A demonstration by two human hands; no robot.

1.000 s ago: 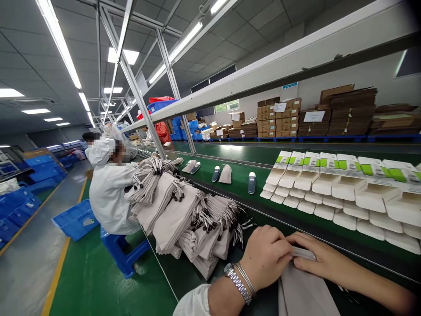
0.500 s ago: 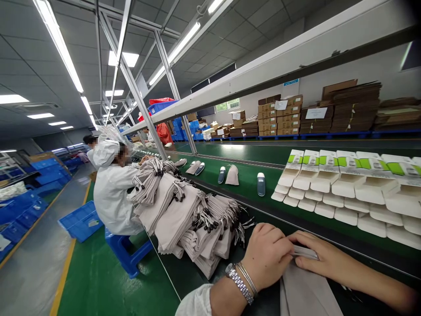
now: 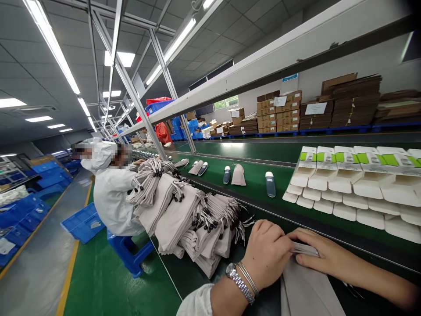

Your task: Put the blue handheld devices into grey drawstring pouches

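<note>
My left hand (image 3: 268,254), with a watch and bracelets at the wrist, is closed on the top edge of a grey cloth pouch (image 3: 307,292) at the lower right. Thumb and fingers of my right hand (image 3: 311,250) pinch the same folded edge from the other side. A big pile of grey drawstring pouches (image 3: 179,215) lies to the left of my hands, cords with black tips hanging out. On the green belt (image 3: 243,193) beyond, dark blue devices with white caps (image 3: 270,184) lie near single pouches (image 3: 238,174).
Rows of open white and green boxes (image 3: 355,175) stand on the belt at right. A person in white (image 3: 115,197) sits at left on a blue stool (image 3: 131,254). A metal rail (image 3: 230,87) crosses above; cartons (image 3: 279,112) are stacked behind.
The devices, single pouches and white boxes on the belt have shifted to the right. My hands keep nearly the same grip. The seated person's head has moved slightly left.
</note>
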